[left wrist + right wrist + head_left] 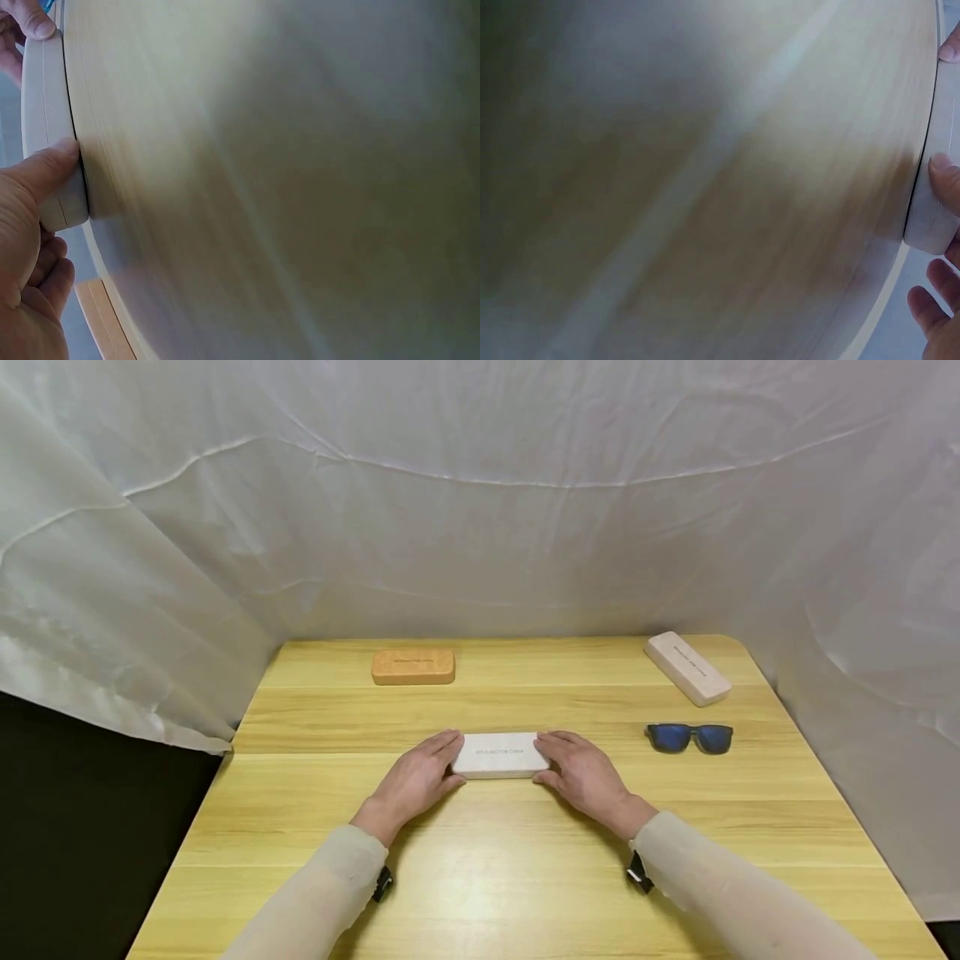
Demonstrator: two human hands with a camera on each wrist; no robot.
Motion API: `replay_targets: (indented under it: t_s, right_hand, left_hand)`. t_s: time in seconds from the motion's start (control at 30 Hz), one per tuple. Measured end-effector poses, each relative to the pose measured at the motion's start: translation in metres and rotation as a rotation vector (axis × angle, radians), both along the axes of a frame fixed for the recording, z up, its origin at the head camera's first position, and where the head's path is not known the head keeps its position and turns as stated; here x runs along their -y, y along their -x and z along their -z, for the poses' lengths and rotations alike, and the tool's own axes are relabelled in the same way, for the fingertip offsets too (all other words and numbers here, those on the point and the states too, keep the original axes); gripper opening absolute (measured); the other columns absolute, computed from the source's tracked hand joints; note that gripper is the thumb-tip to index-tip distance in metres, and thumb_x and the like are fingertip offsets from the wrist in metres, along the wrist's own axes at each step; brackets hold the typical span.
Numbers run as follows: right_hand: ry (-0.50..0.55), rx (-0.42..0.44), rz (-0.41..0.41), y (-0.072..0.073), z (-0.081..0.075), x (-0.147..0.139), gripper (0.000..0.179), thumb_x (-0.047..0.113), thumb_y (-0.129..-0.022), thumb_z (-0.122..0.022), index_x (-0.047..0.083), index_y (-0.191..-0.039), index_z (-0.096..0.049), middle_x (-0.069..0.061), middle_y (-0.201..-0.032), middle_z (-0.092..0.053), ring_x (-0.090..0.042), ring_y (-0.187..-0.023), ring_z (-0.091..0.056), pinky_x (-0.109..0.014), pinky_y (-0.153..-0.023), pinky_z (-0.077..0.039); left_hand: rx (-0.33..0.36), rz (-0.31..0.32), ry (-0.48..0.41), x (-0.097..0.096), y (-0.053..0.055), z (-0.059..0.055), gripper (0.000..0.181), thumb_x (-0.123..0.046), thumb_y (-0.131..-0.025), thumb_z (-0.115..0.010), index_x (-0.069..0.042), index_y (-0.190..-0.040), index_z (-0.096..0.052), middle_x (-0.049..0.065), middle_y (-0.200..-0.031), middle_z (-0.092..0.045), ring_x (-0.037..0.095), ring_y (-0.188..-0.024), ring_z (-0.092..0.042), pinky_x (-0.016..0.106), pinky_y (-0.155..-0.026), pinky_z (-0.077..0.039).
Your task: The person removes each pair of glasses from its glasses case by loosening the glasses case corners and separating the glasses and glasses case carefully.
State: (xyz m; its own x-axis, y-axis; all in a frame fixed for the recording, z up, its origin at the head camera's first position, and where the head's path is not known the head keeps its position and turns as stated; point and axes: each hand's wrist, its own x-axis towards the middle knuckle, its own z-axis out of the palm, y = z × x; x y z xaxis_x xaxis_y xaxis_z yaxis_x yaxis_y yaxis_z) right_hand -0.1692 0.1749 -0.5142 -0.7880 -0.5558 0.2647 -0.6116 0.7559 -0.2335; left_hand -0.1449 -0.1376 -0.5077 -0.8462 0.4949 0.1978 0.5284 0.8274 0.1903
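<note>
A closed white glasses case (501,755) with small print on its lid lies flat on the wooden table, long side towards me. My left hand (418,777) grips its left end, thumb on the front side and fingers round the back. My right hand (588,777) holds the right end in the same way. In the left wrist view the left thumb (54,166) presses on the side of the case (46,101), below its seam line. In the right wrist view the right thumb (946,180) rests against the case's side (928,225); most of that hand is cut off.
An orange-tan glasses case (413,667) lies at the back left of the table (480,893). A pinkish case (686,668) lies slanted at the back right. In front of it are dark sunglasses (690,738) with blue lenses. White curtains (480,527) hang round the table.
</note>
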Motion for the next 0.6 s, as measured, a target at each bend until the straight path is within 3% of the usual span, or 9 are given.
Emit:
replay_targets:
  t_s: [0.37, 0.5, 0.6]
  right_hand:
    - [-0.051, -0.024, -0.034, -0.0022, -0.0017, 0.0008, 0.060, 0.038, -0.095, -0.079, 0.000, -0.139, -0.065, -0.018, -0.144, -0.065, -0.033, -0.134, -0.063, -0.046, -0.112, -0.054]
    - [-0.037, -0.022, -0.037, -0.0023, -0.0005, 0.0008, 0.060, 0.036, -0.095, -0.080, -0.001, -0.140, -0.064, -0.019, -0.145, -0.065, -0.034, -0.134, -0.063, -0.047, -0.112, -0.054]
    - [-0.034, -0.012, -0.043, -0.0023, 0.0004, 0.0012, 0.061, 0.035, -0.096, -0.079, -0.001, -0.141, -0.062, -0.021, -0.146, -0.063, -0.036, -0.134, -0.063, -0.048, -0.112, -0.053]
  left_hand:
    - [-0.001, -0.023, 0.056, -0.0039, -0.0030, 0.0002, 0.068, -0.036, -0.099, -0.076, 0.003, -0.151, -0.054, 0.017, -0.157, -0.055, 0.029, -0.147, -0.052, 0.038, -0.121, -0.045]
    - [0.030, -0.029, -0.002, -0.0030, -0.0034, 0.0015, 0.070, -0.035, -0.099, -0.076, 0.003, -0.153, -0.052, 0.018, -0.158, -0.053, 0.031, -0.145, -0.053, 0.041, -0.119, -0.047]
    - [0.111, -0.060, -0.083, -0.0019, -0.0026, 0.0032, 0.074, -0.034, -0.099, -0.076, 0.001, -0.157, -0.046, 0.018, -0.159, -0.051, 0.032, -0.144, -0.054, 0.043, -0.119, -0.048]
